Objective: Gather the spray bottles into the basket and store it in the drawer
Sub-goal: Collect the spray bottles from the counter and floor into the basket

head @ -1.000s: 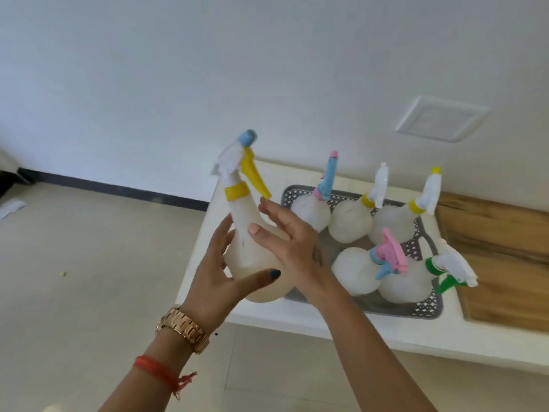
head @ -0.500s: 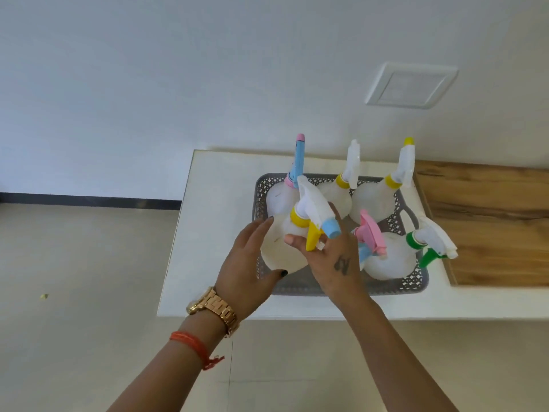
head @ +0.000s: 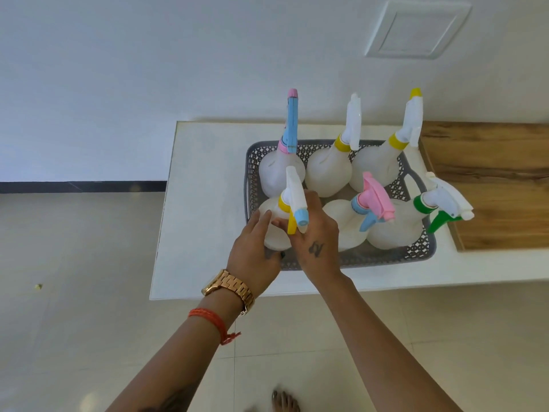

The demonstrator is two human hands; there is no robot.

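A grey perforated basket (head: 386, 257) stands on the white counter (head: 202, 203) and holds several translucent spray bottles. The front-left bottle (head: 274, 211) has a white head, yellow collar, yellow trigger and blue nozzle; it stands inside the basket's front-left corner. My left hand (head: 252, 254) cups its body from the near left. My right hand (head: 318, 236) wraps it from the right, just below the trigger. Behind it stands a bottle with a blue and pink head (head: 289, 126). To the right are a pink-headed bottle (head: 375, 197) and a green-triggered bottle (head: 439, 209).
A wood-topped section (head: 490, 179) adjoins the counter on the right. Two more bottles with yellow collars (head: 341, 144) (head: 398, 141) stand at the basket's back. A white wall with a square panel (head: 416, 28) lies behind. Tiled floor (head: 74, 263) lies left and below; my bare foot (head: 283, 401) shows at the bottom.
The blue-nozzled bottle has gone from raised at the counter's left edge down into the basket's front-left corner. Both hands went down with it.
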